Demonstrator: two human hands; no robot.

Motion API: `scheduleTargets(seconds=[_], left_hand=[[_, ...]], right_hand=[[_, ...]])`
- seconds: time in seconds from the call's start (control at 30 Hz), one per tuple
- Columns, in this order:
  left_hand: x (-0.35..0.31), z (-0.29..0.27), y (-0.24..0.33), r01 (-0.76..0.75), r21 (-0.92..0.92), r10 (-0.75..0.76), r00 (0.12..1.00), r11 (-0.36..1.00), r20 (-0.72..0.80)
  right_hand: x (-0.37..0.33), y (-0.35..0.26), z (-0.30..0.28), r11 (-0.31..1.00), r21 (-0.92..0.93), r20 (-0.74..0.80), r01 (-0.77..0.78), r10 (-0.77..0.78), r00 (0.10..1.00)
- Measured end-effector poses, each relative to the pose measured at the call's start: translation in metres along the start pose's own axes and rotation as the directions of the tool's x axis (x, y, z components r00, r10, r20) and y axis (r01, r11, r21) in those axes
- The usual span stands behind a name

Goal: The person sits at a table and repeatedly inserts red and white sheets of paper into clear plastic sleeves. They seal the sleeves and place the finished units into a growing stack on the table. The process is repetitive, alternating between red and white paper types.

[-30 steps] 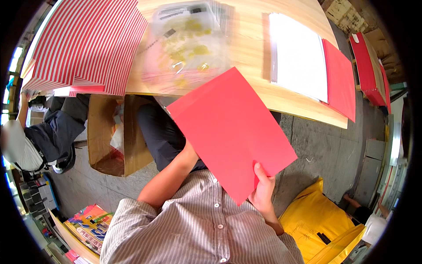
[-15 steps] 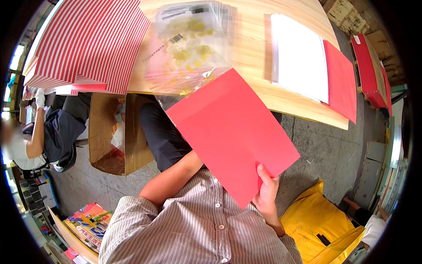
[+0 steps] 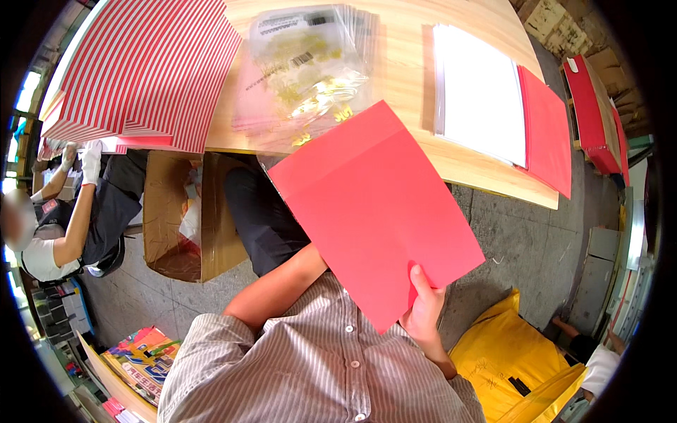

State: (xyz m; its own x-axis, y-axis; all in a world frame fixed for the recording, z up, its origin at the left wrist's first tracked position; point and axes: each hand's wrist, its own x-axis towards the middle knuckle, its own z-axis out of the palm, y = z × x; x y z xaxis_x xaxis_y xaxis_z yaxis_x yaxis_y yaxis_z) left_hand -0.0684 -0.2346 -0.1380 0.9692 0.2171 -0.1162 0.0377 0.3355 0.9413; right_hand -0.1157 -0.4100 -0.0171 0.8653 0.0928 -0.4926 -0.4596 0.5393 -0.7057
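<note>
A flat red card sheet (image 3: 374, 218), with a fold line across its far end, is held tilted in front of my shirt. My right hand (image 3: 425, 310) is closed on its near right corner, the thumb lying on top and the fingers underneath. Only the left forearm (image 3: 282, 282) shows; the sheet covers my left hand, so its fingers are hidden. A bit of clear plastic peeks out at the sheet's left corner. Just past the sheet, a pile of clear plastic bags (image 3: 310, 63) with yellow print lies on the wooden table (image 3: 403, 77).
A tall stack of red-and-white layered sheets (image 3: 148, 77) stands at left, white sheets (image 3: 483, 88) and red sheets (image 3: 546, 127) at right. Below the table sits an open cardboard box (image 3: 173, 218). A yellow sack (image 3: 511, 352) lies lower right. At far left works a person with white gloves (image 3: 91, 162).
The red sheet has turned slightly, its far corner shifting right and away from me, with my right hand still on it. The top plastic bag on the table has settled flatter. The other person's arms moved.
</note>
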Motion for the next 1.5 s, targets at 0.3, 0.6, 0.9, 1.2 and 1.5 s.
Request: scheduleTargets(seconds=[0.3, 0.6, 0.9, 1.2, 1.5], left_hand=[[-0.004, 0.009, -0.029, 0.247, -0.254, -0.187, 0.953, 0.935, 0.239], [-0.022, 0.005, -0.043, 0.346, -0.349, -0.232, 0.915, 0.871, 0.329], [-0.031, -0.007, -0.047, 0.356, -0.381, -0.236, 0.915, 0.853, 0.328], [-0.046, -0.007, -0.047, 0.314, -0.361, -0.197, 0.925, 0.878, 0.326], [-0.050, 0.006, -0.011, -0.187, 0.140, 0.157, 0.966, 0.972, 0.207]], right_hand=[[0.016, 0.013, 0.002, 0.999, -0.033, -0.016, 0.039, -0.040, 0.999], [0.022, 0.017, 0.013, 0.999, 0.009, -0.051, 0.030, -0.030, 0.998], [0.017, 0.011, -0.021, 0.992, -0.046, 0.139, -0.121, 0.127, 0.982], [0.010, 0.011, 0.004, 0.981, 0.073, 0.155, -0.178, 0.165, 0.974], [0.025, 0.010, 0.032, 0.987, 0.083, 0.140, -0.137, 0.125, 0.982]])
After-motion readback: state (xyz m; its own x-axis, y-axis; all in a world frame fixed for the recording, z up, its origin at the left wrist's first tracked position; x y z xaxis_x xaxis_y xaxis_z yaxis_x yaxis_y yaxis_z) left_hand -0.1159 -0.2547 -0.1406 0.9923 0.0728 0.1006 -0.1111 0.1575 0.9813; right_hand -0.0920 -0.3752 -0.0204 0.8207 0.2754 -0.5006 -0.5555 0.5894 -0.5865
